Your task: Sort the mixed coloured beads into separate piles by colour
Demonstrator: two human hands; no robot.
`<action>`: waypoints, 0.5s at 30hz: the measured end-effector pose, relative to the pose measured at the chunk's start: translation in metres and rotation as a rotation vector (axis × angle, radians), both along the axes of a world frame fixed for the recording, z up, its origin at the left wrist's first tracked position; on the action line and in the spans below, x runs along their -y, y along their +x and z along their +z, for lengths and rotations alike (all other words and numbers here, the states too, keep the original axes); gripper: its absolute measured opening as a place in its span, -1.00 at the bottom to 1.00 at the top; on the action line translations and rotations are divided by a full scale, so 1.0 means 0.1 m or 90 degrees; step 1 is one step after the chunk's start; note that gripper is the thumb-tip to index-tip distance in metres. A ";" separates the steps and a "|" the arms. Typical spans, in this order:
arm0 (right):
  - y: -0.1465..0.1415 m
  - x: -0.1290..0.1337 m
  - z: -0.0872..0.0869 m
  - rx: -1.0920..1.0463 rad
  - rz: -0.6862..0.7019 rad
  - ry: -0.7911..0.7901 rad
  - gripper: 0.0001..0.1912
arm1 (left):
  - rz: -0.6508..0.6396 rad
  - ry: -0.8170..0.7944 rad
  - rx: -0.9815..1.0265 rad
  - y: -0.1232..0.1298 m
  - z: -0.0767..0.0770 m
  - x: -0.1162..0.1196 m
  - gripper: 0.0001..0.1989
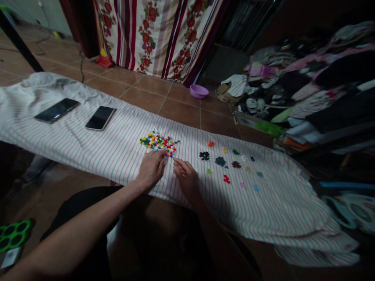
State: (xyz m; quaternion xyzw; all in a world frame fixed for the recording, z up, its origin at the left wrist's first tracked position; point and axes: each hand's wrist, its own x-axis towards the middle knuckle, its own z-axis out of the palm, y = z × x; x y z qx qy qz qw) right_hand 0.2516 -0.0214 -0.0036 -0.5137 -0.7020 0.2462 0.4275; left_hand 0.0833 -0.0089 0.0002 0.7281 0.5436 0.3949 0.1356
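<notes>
So the heap of tiny multicoloured pieces sat just past the left fingertips, on a white cloth with pink and grey-green stripes. Its long axis ran roughly left to right across the front of both hands, the right end slanting a bit back toward the fingers; single pieces were too small to tell which way any one pointed. The left hand had its fingers bent down over the heap's near edge, but I couldn't tell if they had hold of a piece. The right hand was just beside it, fingers curled in with the thumb close to them, and again I couldn't tell if anything was pinched there. Off to the right of the right fingers were little one-colour groups: a black cluster and a lime green cluster nearest, then a dark grey cluster, a bright red cluster and a brown cluster, with a light blue cluster farther out. Well left of the left fingers lay a dark-screened phone with a pale edge, and beyond that a larger dark flat device.
</notes>
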 end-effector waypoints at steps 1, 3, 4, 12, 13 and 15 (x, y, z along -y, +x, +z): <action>0.01 0.01 0.01 -0.001 0.007 0.000 -0.68 | -0.018 -0.001 -0.002 0.03 0.00 0.01 -0.71; 0.04 0.02 0.02 -0.001 0.022 0.002 -0.68 | -0.052 -0.013 -0.001 0.10 0.01 0.02 -0.69; 0.05 0.03 0.02 0.001 0.028 0.003 -0.69 | -0.066 -0.023 -0.001 0.13 0.02 0.03 -0.68; 0.14 0.07 0.00 0.055 0.004 -0.003 -0.77 | -0.129 -0.084 -0.010 0.28 0.01 0.05 -0.65; 0.16 0.07 0.00 0.067 0.000 -0.003 -0.77 | -0.140 -0.087 -0.014 0.29 0.00 0.05 -0.66; 0.17 0.08 0.00 0.086 -0.004 -0.002 -0.78 | -0.167 -0.088 -0.025 0.29 -0.01 0.05 -0.68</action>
